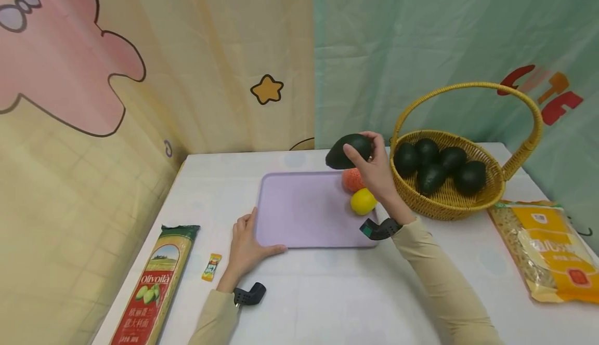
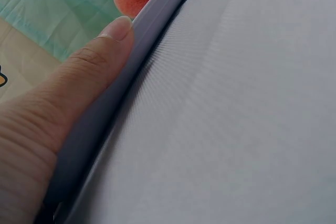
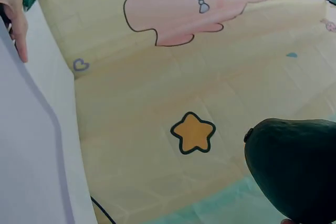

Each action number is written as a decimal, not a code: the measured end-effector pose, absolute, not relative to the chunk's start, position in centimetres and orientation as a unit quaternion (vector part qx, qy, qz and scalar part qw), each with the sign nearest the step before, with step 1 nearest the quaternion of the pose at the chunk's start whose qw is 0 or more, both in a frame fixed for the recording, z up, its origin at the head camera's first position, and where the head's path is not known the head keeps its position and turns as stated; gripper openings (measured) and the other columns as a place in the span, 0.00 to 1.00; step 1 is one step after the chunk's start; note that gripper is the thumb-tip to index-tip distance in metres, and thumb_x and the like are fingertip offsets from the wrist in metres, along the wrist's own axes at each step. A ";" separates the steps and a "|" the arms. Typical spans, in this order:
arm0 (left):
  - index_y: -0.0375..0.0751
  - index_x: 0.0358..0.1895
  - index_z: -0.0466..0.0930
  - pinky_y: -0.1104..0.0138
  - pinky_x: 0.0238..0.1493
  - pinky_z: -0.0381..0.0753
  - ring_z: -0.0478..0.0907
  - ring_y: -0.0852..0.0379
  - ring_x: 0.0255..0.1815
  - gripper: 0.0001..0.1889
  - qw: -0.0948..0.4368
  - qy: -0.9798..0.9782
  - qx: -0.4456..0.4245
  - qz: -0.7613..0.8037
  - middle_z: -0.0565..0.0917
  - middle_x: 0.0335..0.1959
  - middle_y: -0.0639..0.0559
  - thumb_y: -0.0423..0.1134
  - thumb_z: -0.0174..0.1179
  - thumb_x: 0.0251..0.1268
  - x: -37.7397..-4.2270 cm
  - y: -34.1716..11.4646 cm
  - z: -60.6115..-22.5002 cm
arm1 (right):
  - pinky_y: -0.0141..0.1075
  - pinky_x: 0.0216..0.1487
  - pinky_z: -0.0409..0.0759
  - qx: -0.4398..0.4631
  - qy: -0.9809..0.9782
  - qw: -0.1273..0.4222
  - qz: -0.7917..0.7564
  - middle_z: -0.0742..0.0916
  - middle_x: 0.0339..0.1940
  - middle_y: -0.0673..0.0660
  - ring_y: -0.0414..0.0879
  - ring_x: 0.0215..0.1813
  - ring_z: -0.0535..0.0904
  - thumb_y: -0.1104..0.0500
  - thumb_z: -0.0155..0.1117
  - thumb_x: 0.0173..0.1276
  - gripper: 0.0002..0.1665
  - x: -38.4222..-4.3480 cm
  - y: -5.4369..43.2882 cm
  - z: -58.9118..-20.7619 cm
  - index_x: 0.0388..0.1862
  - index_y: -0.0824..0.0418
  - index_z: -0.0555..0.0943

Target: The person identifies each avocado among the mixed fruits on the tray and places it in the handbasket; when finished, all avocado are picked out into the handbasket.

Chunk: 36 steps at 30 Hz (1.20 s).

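My right hand [image 1: 378, 168] grips a dark green avocado [image 1: 349, 151] above the far right corner of a lilac tray [image 1: 304, 210]. The same avocado [image 3: 294, 169] fills the lower right of the right wrist view. On the tray's right side lie a yellow lemon [image 1: 363, 201] and a reddish peach-like fruit [image 1: 352, 180], partly hidden behind my right hand. My left hand [image 1: 248, 243] rests at the tray's near left corner, fingers along the left edge. In the left wrist view its thumb [image 2: 100, 56] lies straight along the tray's side.
A wicker basket [image 1: 437, 207] with a tall handle stands at the right, holding several avocados [image 1: 431, 178]. In front of it lies a yellow bag of grain [image 1: 547, 251]. A red spaghetti packet [image 1: 152, 293] and a small orange wrapped snack [image 1: 211, 267] lie at the left.
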State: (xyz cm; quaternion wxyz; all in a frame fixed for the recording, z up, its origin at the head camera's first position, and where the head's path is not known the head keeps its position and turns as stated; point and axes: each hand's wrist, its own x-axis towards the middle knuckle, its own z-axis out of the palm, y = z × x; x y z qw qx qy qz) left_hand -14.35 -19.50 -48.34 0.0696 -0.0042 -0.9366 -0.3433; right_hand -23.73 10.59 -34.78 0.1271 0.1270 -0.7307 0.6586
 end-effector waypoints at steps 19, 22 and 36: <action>0.34 0.74 0.49 0.50 0.59 0.61 0.55 0.42 0.61 0.68 0.075 -0.939 -0.009 -0.336 0.59 0.63 0.36 0.64 0.77 0.28 -14.4 -19.6 -48.6 | 0.31 0.43 0.70 0.071 -0.693 0.313 0.646 0.74 0.50 0.52 0.43 0.44 0.72 0.60 0.65 0.63 0.23 -23.4 21.9 -34.6 0.57 0.58 0.71; 0.34 0.74 0.50 0.50 0.58 0.62 0.56 0.42 0.60 0.68 0.080 -0.939 -0.009 -0.335 0.60 0.62 0.35 0.63 0.77 0.27 -14.3 -19.6 -48.6 | 0.29 0.42 0.69 0.027 -0.750 0.294 0.592 0.72 0.50 0.47 0.40 0.45 0.71 0.55 0.65 0.64 0.25 -23.2 23.7 -34.6 0.59 0.56 0.71; 0.33 0.73 0.51 0.50 0.57 0.62 0.57 0.42 0.60 0.67 0.094 -0.936 -0.015 -0.339 0.61 0.61 0.36 0.64 0.76 0.27 -14.2 -19.6 -48.8 | 0.60 0.57 0.60 -0.026 -0.881 0.043 0.471 0.61 0.68 0.64 0.61 0.64 0.59 0.38 0.61 0.63 0.45 -23.1 30.9 -35.6 0.73 0.54 0.58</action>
